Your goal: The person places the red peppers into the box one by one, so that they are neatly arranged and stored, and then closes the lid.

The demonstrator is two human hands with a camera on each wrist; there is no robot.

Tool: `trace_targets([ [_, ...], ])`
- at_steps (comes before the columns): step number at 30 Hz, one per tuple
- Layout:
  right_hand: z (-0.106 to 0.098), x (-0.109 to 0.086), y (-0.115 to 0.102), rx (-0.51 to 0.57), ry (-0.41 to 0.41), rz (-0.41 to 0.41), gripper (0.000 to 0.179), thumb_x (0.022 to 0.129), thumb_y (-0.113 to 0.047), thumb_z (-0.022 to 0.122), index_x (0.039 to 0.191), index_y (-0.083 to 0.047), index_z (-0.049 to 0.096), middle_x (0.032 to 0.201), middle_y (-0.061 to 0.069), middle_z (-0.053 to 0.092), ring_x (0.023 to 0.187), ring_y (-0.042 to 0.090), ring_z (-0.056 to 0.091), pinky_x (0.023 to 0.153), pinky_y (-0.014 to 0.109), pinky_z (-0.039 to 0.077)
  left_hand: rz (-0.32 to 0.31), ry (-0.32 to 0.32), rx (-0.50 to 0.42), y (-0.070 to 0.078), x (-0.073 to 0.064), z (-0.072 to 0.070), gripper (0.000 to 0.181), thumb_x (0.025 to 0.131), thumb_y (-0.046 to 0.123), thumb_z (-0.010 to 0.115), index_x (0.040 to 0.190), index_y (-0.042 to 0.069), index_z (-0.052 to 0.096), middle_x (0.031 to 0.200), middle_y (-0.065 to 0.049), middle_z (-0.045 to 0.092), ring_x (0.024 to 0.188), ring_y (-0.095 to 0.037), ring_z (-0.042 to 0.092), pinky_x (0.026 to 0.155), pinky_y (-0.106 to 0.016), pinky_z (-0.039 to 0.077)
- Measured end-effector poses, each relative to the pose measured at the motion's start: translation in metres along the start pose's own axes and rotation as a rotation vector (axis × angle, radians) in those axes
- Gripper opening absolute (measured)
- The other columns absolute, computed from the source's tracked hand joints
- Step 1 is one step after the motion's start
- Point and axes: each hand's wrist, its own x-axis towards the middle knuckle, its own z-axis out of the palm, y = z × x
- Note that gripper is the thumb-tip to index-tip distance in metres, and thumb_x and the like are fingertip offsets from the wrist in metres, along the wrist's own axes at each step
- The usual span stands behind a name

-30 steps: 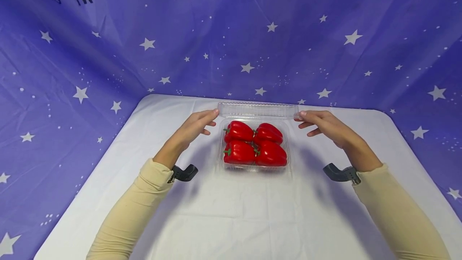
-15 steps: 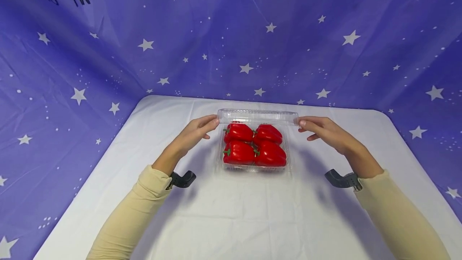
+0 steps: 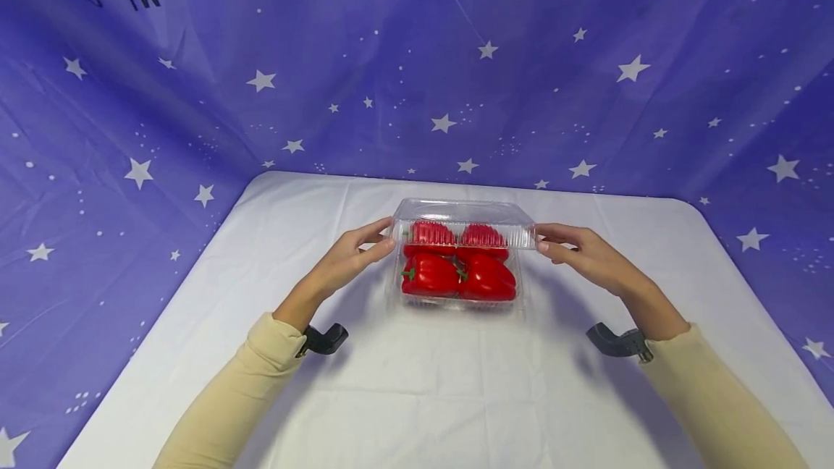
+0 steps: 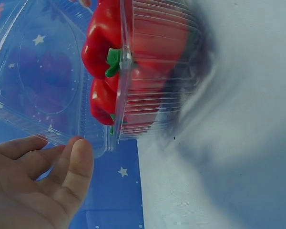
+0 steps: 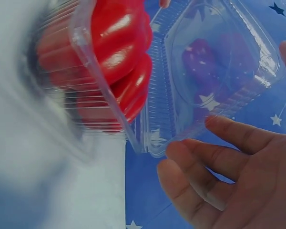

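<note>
A clear plastic clamshell container (image 3: 464, 304) holds several red bell peppers (image 3: 489, 277) with green stems. Its hinged lid (image 3: 464, 210) stands tilted up over the back row, half closed. On the lid's left side rest the fingertips of my left hand (image 3: 345, 259), fingers fairly straight. My right hand (image 3: 586, 255) touches the opposite side in the same way. Up close, the left wrist view has the left fingers (image 4: 81, 160) against the lid's rim. In the right wrist view, the right fingertips meet the lid edge (image 5: 200, 129), with the thumb apart from them.
A white cloth (image 3: 456, 389) covers the table under the container. Behind and at both sides hangs a purple-blue curtain (image 3: 391, 56) with white stars and lettering. A dark wrist mount (image 3: 326, 339) is strapped to each arm.
The lid has swung from lying back behind the container forward and over the rear peppers. Both hands have moved toward the person along with it. The container and peppers have stayed put.
</note>
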Motion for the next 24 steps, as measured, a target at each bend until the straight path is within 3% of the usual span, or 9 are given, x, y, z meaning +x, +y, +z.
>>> trace_targets([
  [7, 0.003, -0.002, 0.001, -0.041, 0.016, 0.007, 0.056, 0.098, -0.031, 0.056, 0.146, -0.003, 0.047, 0.139, 0.020, 0.059, 0.127, 0.035, 0.055, 0.094, 0.039, 0.053, 0.022, 0.021, 0.011, -0.003, -0.001, 0.001, 0.061, 0.097, 0.034, 0.056, 0.153, 0.014, 0.040, 0.150, -0.014, 0.051, 0.134, -0.032, 0.050, 0.105, -0.048, 0.047],
  [14, 0.005, -0.003, 0.001, -0.046, 0.012, -0.004, 0.057, 0.097, -0.030, 0.060, 0.147, -0.004, 0.047, 0.137, 0.019, 0.060, 0.125, 0.033, 0.056, 0.088, 0.023, 0.055, 0.046, -0.003, 0.012, -0.008, -0.002, 0.000, 0.063, 0.097, 0.036, 0.057, 0.154, 0.015, 0.038, 0.147, -0.017, 0.052, 0.131, -0.031, 0.052, 0.101, -0.039, 0.050],
  [21, 0.009, -0.005, 0.004, -0.070, 0.013, 0.011, 0.060, 0.096, -0.031, 0.062, 0.148, -0.005, 0.046, 0.136, 0.022, 0.060, 0.117, 0.034, 0.062, 0.087, 0.030, 0.057, 0.053, -0.038, -0.012, -0.011, -0.002, 0.000, 0.065, 0.097, 0.032, 0.059, 0.155, 0.015, 0.035, 0.153, -0.015, 0.046, 0.132, -0.032, 0.051, 0.098, -0.033, 0.051],
  [24, 0.011, -0.006, 0.005, -0.072, 0.023, -0.011, 0.060, 0.095, -0.029, 0.065, 0.147, -0.006, 0.047, 0.137, 0.021, 0.060, 0.117, 0.034, 0.062, 0.087, 0.027, 0.058, 0.063, -0.047, -0.003, -0.015, -0.002, 0.000, 0.067, 0.097, 0.031, 0.061, 0.156, 0.015, 0.033, 0.157, -0.012, 0.042, 0.133, -0.032, 0.050, 0.097, -0.033, 0.052],
])
